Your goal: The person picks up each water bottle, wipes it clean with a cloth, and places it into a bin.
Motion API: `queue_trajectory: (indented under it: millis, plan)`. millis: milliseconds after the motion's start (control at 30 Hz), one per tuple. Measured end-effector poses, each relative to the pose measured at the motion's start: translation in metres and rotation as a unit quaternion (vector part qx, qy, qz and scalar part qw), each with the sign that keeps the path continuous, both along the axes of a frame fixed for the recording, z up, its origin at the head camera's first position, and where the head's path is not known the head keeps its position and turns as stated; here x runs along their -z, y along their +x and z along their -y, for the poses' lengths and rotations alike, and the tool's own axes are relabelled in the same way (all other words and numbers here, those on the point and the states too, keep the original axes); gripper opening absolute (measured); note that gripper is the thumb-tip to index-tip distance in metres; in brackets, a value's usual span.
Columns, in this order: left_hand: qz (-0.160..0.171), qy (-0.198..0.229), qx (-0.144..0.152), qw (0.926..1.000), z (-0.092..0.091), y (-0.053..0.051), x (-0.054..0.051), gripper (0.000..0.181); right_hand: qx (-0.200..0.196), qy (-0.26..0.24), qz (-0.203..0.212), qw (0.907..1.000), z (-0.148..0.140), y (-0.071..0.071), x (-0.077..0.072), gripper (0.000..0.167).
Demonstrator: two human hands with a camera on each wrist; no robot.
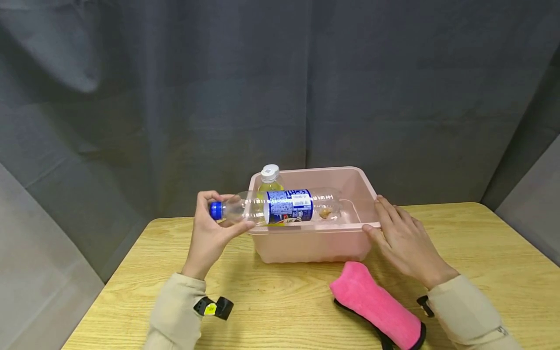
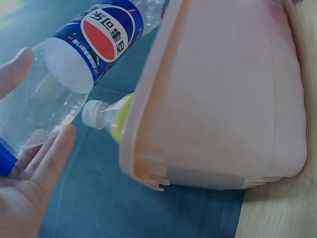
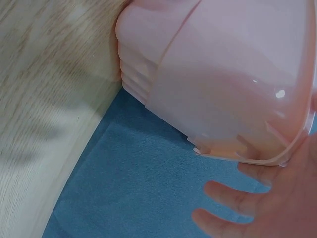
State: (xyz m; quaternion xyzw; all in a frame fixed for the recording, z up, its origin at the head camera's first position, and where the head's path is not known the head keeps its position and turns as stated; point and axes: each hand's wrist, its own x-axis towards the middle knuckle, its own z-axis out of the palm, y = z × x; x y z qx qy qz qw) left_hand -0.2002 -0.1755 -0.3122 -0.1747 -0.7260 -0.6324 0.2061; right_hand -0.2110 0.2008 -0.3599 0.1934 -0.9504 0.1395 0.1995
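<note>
A clear plastic cola bottle (image 1: 289, 206) with a blue label and blue cap lies sideways above a pale pink plastic bin (image 1: 310, 245). My left hand (image 1: 211, 240) holds it around the capped end, thumb on the near side and fingers behind. The left wrist view shows the label's red-and-white logo. Inside the bin at its left stands a white-capped bottle (image 1: 270, 181) with yellowish contents, partly hidden; a second white cap shows just behind. My right hand (image 1: 402, 240) rests on the bin's right front corner, thumb at the front rim, its other fingers spread along the side.
A pink plush item (image 1: 376, 306) with black edging lies on the wooden table (image 1: 262, 301) in front of the bin, by my right sleeve. Behind the table hangs a dark grey curtain (image 1: 218, 97). A small brownish thing (image 1: 325, 212) shows near the cola bottle's base.
</note>
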Motion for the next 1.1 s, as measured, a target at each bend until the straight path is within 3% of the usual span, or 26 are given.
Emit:
queue_trajectory:
  millis: [100,167,300,500,633,733,800,900,1000,1100]
  plan:
    - [0.015,-0.024,-0.011,0.9995,0.001,0.002,-0.005,0.067,0.005,0.001,0.016,0.9999,0.009,0.012,-0.008,0.067]
    - [0.010,-0.048,-0.028,0.9984,-0.004,0.000,-0.003,0.069,0.006,0.001,0.018,0.9998,0.010,0.012,-0.008,0.067]
    - [-0.023,-0.111,-0.059,0.9919,-0.013,-0.001,-0.003,0.071,0.009,-0.001,0.027,0.9996,0.012,0.014,-0.008,0.068]
    - [-0.115,-0.210,-0.061,0.9688,-0.028,-0.005,-0.014,0.071,0.011,-0.005,0.025,0.9996,0.013,0.016,-0.009,0.068]
    - [-0.169,-0.248,-0.041,0.9531,-0.037,-0.014,-0.030,0.072,0.010,-0.007,0.022,0.9997,0.013,0.016,-0.009,0.066]
    - [-0.188,-0.279,-0.022,0.9413,-0.043,-0.024,-0.045,0.071,0.011,-0.007,0.024,0.9996,0.014,0.016,-0.009,0.066]
    - [-0.184,-0.300,-0.007,0.9358,-0.048,-0.030,-0.056,0.071,0.011,-0.008,0.024,0.9996,0.014,0.016,-0.009,0.066]
    - [-0.149,-0.326,0.016,0.9334,-0.057,-0.039,-0.068,0.072,0.012,-0.011,0.023,0.9996,0.015,0.016,-0.008,0.066]
    - [-0.100,-0.347,0.034,0.9319,-0.066,-0.048,-0.075,0.074,0.012,-0.013,0.022,0.9996,0.015,0.017,-0.007,0.066]
    - [-0.069,-0.378,0.035,0.9224,-0.075,-0.057,-0.078,0.077,0.012,-0.014,0.023,0.9996,0.015,0.018,-0.007,0.066]
